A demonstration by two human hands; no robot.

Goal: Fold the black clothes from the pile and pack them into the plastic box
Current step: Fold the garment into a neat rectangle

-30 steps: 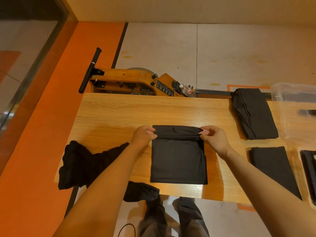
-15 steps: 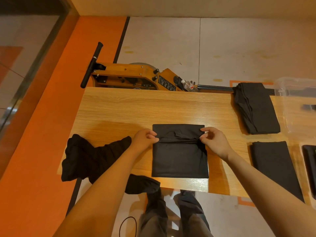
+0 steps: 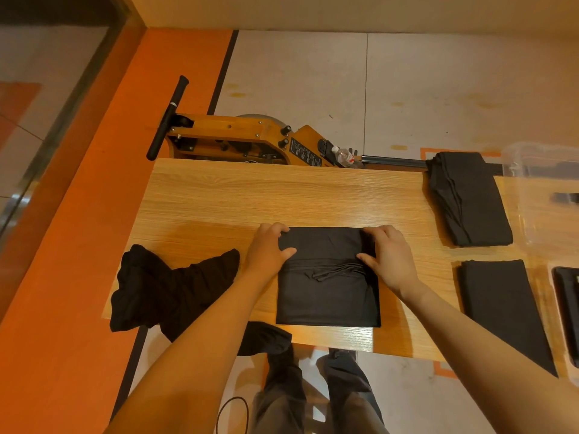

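Note:
A black garment (image 3: 327,296) lies folded into a rectangle in the middle of the wooden table (image 3: 250,195). Its far part is doubled toward me, with a wrinkled edge across the middle. My left hand (image 3: 268,250) grips the fold at its left end, fingers curled over the far edge. My right hand (image 3: 388,255) grips the right end the same way. A crumpled pile of black clothes (image 3: 169,289) sits at the table's left corner. The clear plastic box (image 3: 542,195) stands at the far right, partly cut off.
Two folded black garments lie to the right, one at the back (image 3: 466,198) and one nearer (image 3: 504,311). A dark tray-like object (image 3: 568,305) shows at the right edge. An orange rowing machine (image 3: 244,142) stands on the floor behind the table. My legs show below the near edge.
Both hands have carried the garment's far edge toward me, making the folded flap wider and the rectangle shorter. The camera has tilted slightly.

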